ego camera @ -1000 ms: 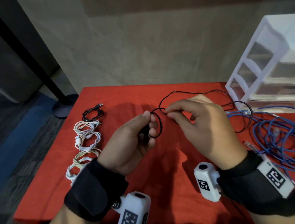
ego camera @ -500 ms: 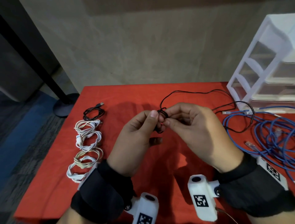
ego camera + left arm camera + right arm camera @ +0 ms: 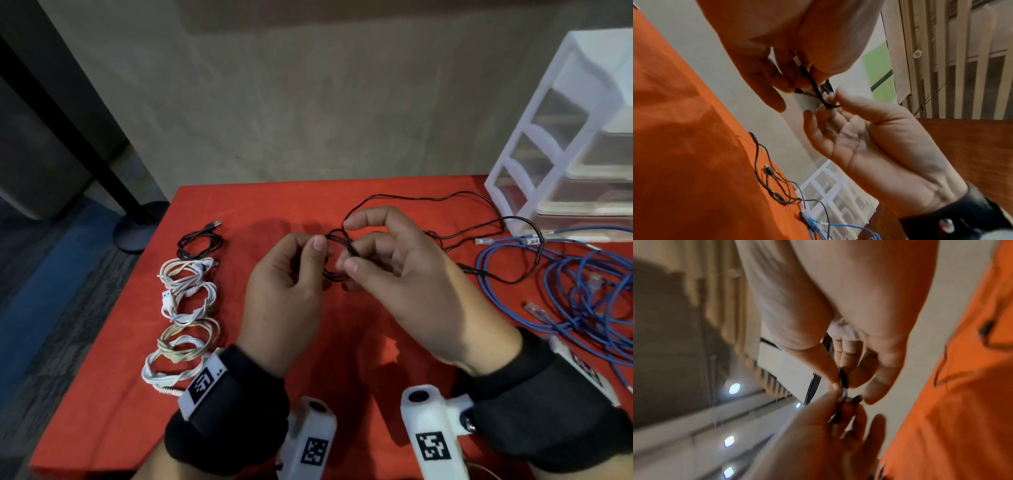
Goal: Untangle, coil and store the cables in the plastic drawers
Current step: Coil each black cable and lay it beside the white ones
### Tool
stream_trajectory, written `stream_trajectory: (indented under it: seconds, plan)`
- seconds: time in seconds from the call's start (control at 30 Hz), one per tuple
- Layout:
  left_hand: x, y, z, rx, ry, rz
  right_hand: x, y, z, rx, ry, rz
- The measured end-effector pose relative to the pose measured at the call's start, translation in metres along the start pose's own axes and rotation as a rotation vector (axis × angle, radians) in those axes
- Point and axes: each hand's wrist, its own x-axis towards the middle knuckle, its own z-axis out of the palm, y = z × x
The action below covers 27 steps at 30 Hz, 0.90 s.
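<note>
Fingers point(image 3: 320, 244) of your left hand point(image 3: 284, 294) pinch a small coil of thin black cable point(image 3: 337, 255), and your right hand point(image 3: 404, 274) pinches the same coil from the other side, both raised above the red tabletop point(image 3: 274, 205). From that coil the cable's loose length trails along the tabletop toward the white plastic drawer unit point(image 3: 568, 137), which stands beyond and to the right of the coil. Right of the coil lies a tangle of blue network cable point(image 3: 589, 291); left of it lie coiled white cables point(image 3: 186, 301) and one coiled black USB cable point(image 3: 198, 241).
</note>
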Motion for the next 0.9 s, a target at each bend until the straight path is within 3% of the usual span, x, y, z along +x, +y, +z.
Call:
stream_trajectory:
  seconds: [0.33,0.5,0.57,0.67,0.73,0.9]
  plan:
    - [0.007,0.004,-0.011,-0.004,0.053,-0.041,0.01,0.007,-0.025,-0.698,0.18,-0.201]
    - [0.007,0.01,-0.007,-0.299,0.03,-0.207,0.013,0.015,-0.028,-0.675,0.257,-0.202]
    - [0.005,0.012,-0.004,-0.396,-0.01,-0.256,0.014,0.018,-0.023,-0.491,0.28,-0.117]
    - [0.001,0.012,0.0,-0.414,-0.024,-0.273,0.012,0.009,-0.01,0.154,0.292,0.042]
    - [-0.001,0.012,0.003,-0.408,-0.015,-0.265,0.011,0.001,-0.006,0.444,0.244,0.102]
    - [-0.003,0.012,0.005,-0.382,-0.012,-0.226,0.011,-0.004,-0.008,0.661,0.228,0.155]
